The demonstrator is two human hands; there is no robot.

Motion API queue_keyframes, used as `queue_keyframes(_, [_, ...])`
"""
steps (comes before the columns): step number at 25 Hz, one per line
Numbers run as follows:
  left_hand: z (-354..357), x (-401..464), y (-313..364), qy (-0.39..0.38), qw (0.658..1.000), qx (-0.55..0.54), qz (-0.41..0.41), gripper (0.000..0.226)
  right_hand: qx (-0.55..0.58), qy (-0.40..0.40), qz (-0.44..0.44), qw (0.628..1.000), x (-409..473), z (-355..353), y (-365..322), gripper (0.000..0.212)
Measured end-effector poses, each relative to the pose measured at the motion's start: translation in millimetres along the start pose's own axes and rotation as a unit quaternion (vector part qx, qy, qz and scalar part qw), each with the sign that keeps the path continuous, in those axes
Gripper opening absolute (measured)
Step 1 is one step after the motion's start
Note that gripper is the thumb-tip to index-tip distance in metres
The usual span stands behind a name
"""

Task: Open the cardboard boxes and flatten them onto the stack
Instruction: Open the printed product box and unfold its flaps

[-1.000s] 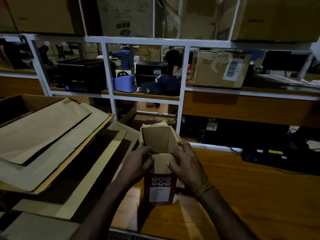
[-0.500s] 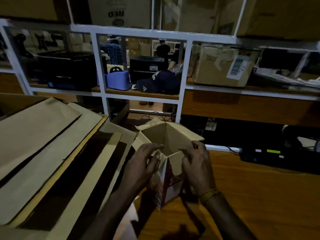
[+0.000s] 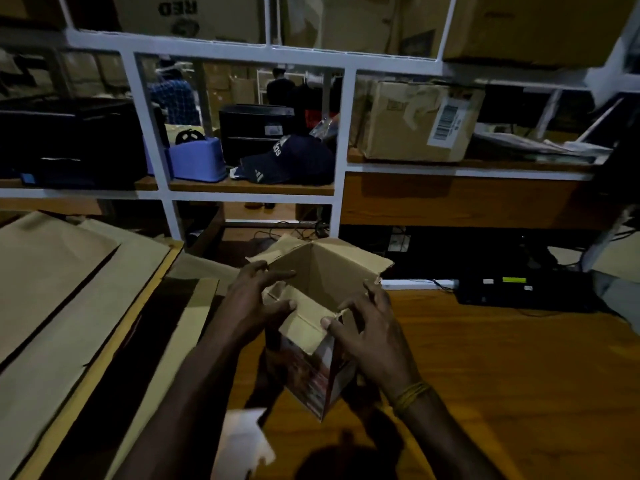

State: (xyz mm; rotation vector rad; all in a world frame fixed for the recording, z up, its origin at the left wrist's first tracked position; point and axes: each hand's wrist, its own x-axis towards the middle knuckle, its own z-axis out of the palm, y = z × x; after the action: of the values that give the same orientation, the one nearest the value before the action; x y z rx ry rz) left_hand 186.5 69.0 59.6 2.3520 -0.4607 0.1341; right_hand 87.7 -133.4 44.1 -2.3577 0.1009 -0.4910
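- Change: a second ago the small box (image 3: 313, 327) stood narrow-face to the camera with its top flaps half folded in; it has since turned corner-on, and the mouth now gapes wide, flaps splayed outward and the bare brown inside showing.
- Left hand (image 3: 254, 301): at the near-left rim of the box, fingers spread and lightly bent, tips over the rim and a flap; it touches rather than clamps, as far as can be seen.
- Right hand (image 3: 372, 327): at the right rim, thumb and forefinger pinching the edge of a flap; a yellow band on the wrist.
- Meaning for the task: the top looks open. Judged from this, the bottom must yet be released before the walls can fold flat.
- Position: the box stands upright on the table (image 3: 502, 393), its printed lower corner toward the viewer, just right of the stack (image 3: 69, 306) of flattened cardboard.
- Edges: the stack's near corner lies close beside the left forearm; the shelf frame (image 3: 341, 147) rises behind the box, with a power strip (image 3: 419, 284) at the table's back edge.
- Open room: bare tabletop extends to the right; a white scrap (image 3: 242, 441) lies near the front edge.
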Motion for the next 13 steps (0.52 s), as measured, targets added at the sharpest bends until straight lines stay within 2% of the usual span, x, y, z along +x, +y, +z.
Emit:
queue_keyframes(5, [1,12,-8,0.002,0.999,-0.001,0.042,0.031,0.024,0.068,-0.004,0.997,0,-2,10,0.009])
queue_keyframes(10, [4,3,-4,0.046,0.994,0.102,0.018,0.034,0.011,0.088,-0.011,0.996,-12,8,14,0.013])
queue_keyframes(13, [3,-9,6,0.027,0.996,0.079,0.018,0.033,0.008,0.097,-0.007,0.995,-19,9,11,0.013])
